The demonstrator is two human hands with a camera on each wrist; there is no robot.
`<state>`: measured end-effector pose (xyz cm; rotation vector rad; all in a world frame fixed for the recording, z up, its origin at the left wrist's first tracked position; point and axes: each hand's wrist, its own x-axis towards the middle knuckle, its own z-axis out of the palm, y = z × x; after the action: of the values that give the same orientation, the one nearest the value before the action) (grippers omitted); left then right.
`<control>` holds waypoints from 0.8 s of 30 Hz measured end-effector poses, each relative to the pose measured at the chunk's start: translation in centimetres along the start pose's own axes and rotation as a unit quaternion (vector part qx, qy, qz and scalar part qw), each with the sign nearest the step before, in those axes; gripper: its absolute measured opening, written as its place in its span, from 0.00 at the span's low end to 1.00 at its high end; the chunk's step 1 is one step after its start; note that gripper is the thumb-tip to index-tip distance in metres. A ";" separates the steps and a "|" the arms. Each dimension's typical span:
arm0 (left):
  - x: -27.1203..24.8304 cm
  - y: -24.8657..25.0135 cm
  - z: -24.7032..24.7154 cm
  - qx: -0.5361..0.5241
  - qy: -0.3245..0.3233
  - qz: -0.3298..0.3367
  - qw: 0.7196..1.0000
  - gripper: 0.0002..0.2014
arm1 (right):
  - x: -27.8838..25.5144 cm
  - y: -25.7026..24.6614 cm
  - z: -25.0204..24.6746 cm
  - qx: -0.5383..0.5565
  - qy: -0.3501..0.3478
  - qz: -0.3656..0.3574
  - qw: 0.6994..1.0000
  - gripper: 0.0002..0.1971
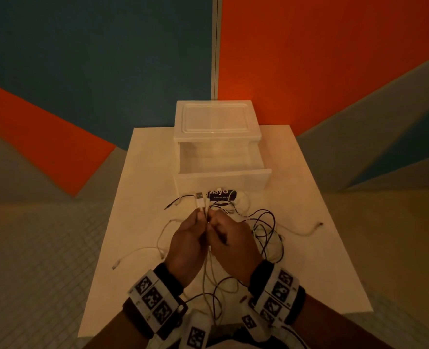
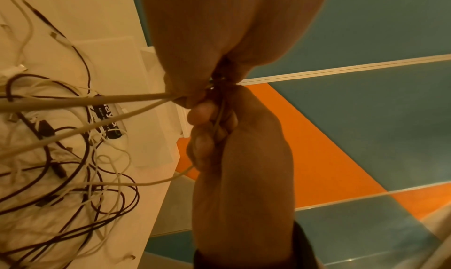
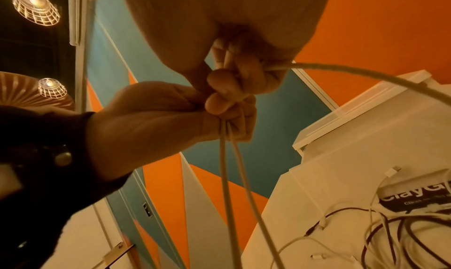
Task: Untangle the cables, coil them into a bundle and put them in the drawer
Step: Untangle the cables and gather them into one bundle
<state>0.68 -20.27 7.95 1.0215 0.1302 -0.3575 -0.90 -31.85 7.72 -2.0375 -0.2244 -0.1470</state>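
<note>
Over the white table (image 1: 143, 187), my left hand (image 1: 195, 222) and right hand (image 1: 217, 224) meet, both gripping strands of a white cable (image 1: 203, 207). Its USB plug (image 1: 199, 197) sticks up past my fingers. In the right wrist view my left hand (image 3: 214, 107) holds two white strands (image 3: 229, 176) that hang down, and my right hand (image 3: 246, 74) pinches a strand arching right. A tangle of black and white cables (image 1: 263, 227) lies on the table right of my hands. The white drawer (image 1: 221, 161) stands pulled open behind them.
The drawer unit (image 1: 216, 117) stands at the table's far edge. A dark printed packet (image 1: 222, 195) lies just before the drawer front, with cables over it. Loose cable ends reach left (image 1: 132, 255) and right (image 1: 309, 230). Tiled floor surrounds the small table.
</note>
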 end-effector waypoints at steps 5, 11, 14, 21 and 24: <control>0.0 0.0 0.0 0.024 0.018 0.031 0.999 0.14 | -0.3 0.8 -0.1 0.011 -0.027 -0.007 1.000 0.13; 0.6 3.4 -2.0 -0.077 0.001 0.072 0.994 0.13 | -3.3 8.4 -1.2 0.014 -0.177 0.103 0.979 0.14; 0.4 5.1 -2.7 -0.049 -0.037 0.059 0.996 0.11 | -3.7 11.2 -2.1 0.004 -0.133 0.174 0.976 0.17; -0.6 3.0 0.9 0.248 0.000 0.074 0.966 0.15 | 2.2 1.7 -3.1 0.014 0.009 0.037 0.999 0.14; -0.5 3.6 2.0 0.232 0.017 0.078 0.969 0.12 | 1.8 -0.1 -2.9 -0.014 -0.017 0.001 1.000 0.11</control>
<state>1.34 -20.20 12.06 1.4922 -0.0059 -0.2289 0.82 -34.22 9.52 -2.0690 -0.2429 -0.1144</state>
